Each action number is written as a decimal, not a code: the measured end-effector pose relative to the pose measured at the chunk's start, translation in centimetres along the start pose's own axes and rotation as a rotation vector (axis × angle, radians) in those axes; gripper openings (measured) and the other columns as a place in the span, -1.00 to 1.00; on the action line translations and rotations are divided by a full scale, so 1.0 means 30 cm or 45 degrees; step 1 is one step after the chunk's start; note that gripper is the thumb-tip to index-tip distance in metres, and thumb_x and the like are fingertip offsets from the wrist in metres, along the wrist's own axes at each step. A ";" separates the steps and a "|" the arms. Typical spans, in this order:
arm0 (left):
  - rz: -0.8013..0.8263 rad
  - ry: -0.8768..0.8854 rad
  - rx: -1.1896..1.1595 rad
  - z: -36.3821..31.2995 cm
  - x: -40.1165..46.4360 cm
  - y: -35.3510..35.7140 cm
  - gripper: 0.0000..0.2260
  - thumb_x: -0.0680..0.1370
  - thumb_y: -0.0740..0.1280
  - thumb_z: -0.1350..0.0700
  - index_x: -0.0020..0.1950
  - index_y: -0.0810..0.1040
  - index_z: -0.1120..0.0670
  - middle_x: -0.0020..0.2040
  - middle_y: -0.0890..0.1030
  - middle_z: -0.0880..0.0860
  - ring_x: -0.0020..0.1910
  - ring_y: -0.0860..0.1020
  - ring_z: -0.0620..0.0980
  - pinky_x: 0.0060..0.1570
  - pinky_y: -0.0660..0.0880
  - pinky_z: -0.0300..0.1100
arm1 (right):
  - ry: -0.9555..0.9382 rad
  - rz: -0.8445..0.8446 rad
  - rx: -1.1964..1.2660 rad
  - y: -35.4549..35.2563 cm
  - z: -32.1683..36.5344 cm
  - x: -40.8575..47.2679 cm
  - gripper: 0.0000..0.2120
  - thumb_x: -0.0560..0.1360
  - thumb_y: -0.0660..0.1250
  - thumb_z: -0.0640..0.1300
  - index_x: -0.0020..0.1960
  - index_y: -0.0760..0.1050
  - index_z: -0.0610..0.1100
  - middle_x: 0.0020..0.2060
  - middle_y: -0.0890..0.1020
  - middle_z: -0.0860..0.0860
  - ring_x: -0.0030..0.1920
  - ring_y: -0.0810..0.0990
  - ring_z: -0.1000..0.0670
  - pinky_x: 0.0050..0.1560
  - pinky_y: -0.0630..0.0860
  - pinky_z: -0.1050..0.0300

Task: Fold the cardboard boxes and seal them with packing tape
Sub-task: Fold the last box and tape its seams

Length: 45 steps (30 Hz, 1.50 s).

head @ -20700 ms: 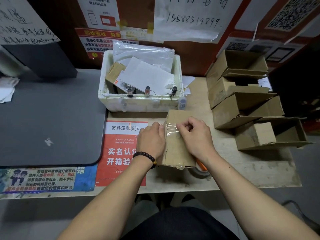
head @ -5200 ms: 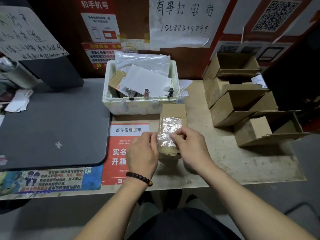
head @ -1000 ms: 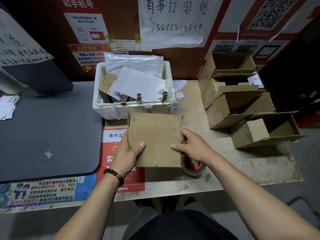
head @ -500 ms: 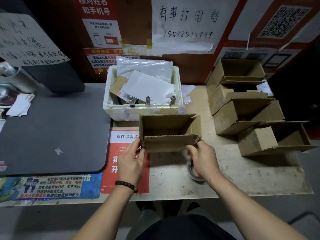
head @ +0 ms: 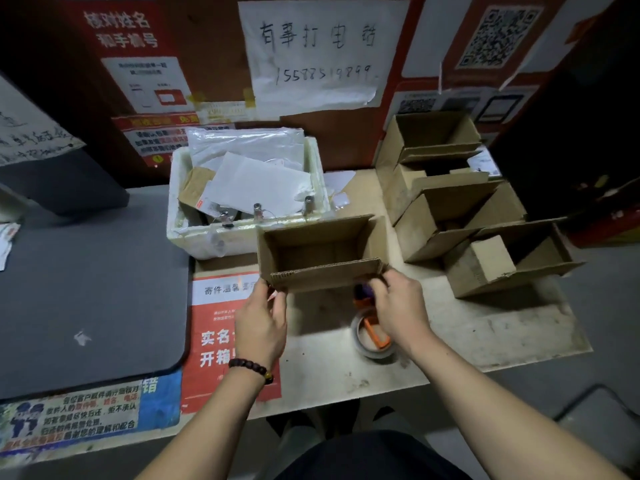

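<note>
Cardboard box [head: 322,254] looks light and stiff-walled but crushable. Left hand [head: 262,320] and right hand [head: 398,306] pinch its near corners; grip there.

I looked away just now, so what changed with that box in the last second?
The flat brown cardboard box was opened into a hollow shape; left hand and right hand keep holding its near corners. The tape roll and stacked boxes stayed put.

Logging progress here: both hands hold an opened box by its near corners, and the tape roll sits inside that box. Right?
Not quite. In the head view the tape roll lies on the table, beneath the right hand, not inside the box. The left hand also holds it.
</note>
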<state>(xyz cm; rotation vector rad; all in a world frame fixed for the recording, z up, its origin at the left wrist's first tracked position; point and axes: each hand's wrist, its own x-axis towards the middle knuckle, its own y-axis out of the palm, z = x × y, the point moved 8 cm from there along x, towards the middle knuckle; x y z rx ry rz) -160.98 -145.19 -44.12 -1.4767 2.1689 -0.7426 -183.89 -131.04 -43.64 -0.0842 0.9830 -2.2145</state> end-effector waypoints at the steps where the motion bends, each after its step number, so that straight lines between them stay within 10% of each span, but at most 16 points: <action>1: 0.017 0.039 -0.028 -0.047 0.014 0.022 -0.95 0.63 0.34 0.20 0.07 0.58 0.12 -0.12 0.71 0.05 -0.11 0.63 0.06 -0.19 0.45 -0.09 | 0.015 -0.071 0.025 -0.049 -0.018 -0.006 -0.80 0.62 0.30 -0.13 -0.14 0.63 -0.07 -0.27 0.64 0.09 -0.21 0.59 0.13 -0.21 0.49 0.34; 5: 0.181 0.204 -0.131 -0.232 0.061 0.152 -0.85 0.64 0.34 0.17 0.17 0.60 0.00 -0.05 0.68 -0.16 0.02 0.61 -0.17 -0.16 0.37 -0.52 | 0.071 -0.295 0.145 -0.221 -0.143 -0.044 -0.90 0.58 0.41 -0.08 -0.08 0.68 -0.04 -0.23 0.68 0.11 -0.13 0.64 0.06 -0.14 0.52 0.23; 10: 0.393 0.406 -0.196 -0.426 0.062 0.308 -0.75 0.65 0.32 0.15 0.28 0.58 -0.10 0.04 0.69 -0.20 0.01 0.62 -0.30 -0.01 0.45 -0.46 | 0.214 -0.538 0.324 -0.343 -0.330 -0.120 -0.84 0.49 0.51 0.02 -0.11 0.69 -0.08 -0.23 0.73 0.10 -0.14 0.69 0.01 -0.07 0.61 -0.08; 17: 0.694 0.431 -0.050 -0.507 0.052 0.530 -0.80 0.62 0.34 0.21 0.22 0.60 0.06 0.03 0.68 -0.10 -0.05 0.59 -0.23 -0.09 0.34 -0.64 | 0.304 -0.673 0.251 -0.404 -0.476 -0.220 -0.81 0.51 0.53 -0.05 -0.19 0.61 -0.12 -0.27 0.71 0.09 -0.22 0.69 0.04 -0.15 0.62 -0.04; 22: 0.813 0.375 0.019 -0.474 0.095 0.642 -0.72 0.62 0.35 0.17 0.33 0.59 0.02 0.15 0.70 -0.04 0.13 0.64 -0.11 0.15 0.50 -0.32 | 0.334 -0.588 0.100 -0.332 -0.523 -0.232 -0.79 0.50 0.53 -0.05 -0.14 0.58 -0.15 -0.22 0.72 0.00 -0.20 0.70 0.00 -0.14 0.64 -0.01; 26: 0.858 0.321 0.004 -0.461 0.133 0.708 -0.73 0.61 0.36 0.19 0.31 0.59 0.06 0.15 0.69 -0.03 0.12 0.63 -0.14 0.10 0.47 -0.47 | 0.348 -0.592 0.114 -0.315 -0.536 -0.170 -0.84 0.52 0.51 -0.09 -0.05 0.62 -0.18 -0.19 0.73 -0.03 -0.16 0.71 -0.03 -0.09 0.64 -0.05; 32: 0.947 0.159 -0.063 -0.405 0.247 0.798 -0.66 0.59 0.39 0.01 0.36 0.55 -0.14 0.24 0.65 -0.13 0.23 0.60 -0.12 0.32 0.53 0.04 | 0.417 -0.519 0.172 -0.291 -0.543 -0.059 -0.88 0.57 0.45 -0.08 -0.01 0.55 -0.11 -0.17 0.71 0.01 -0.14 0.68 -0.01 -0.05 0.63 -0.01; 40: 1.137 0.073 -0.048 -0.327 0.282 0.859 -0.40 0.48 0.44 -0.09 0.51 0.36 -0.26 0.44 0.51 -0.17 0.40 0.50 -0.10 0.39 0.48 0.12 | 0.415 -0.535 0.213 -0.290 -0.574 -0.019 -0.86 0.58 0.43 -0.05 0.04 0.54 -0.09 -0.10 0.71 0.04 -0.11 0.69 0.09 -0.04 0.65 0.06; 45: 0.979 0.108 0.146 -0.413 0.228 0.736 -0.40 0.62 0.40 0.01 0.61 0.26 0.04 0.50 0.46 0.06 0.45 0.47 0.05 0.40 0.45 0.00 | 0.447 -0.425 0.348 -0.280 -0.564 -0.032 -0.84 0.57 0.44 -0.09 0.12 0.53 -0.07 0.07 0.70 -0.02 0.05 0.68 0.11 0.11 0.63 0.14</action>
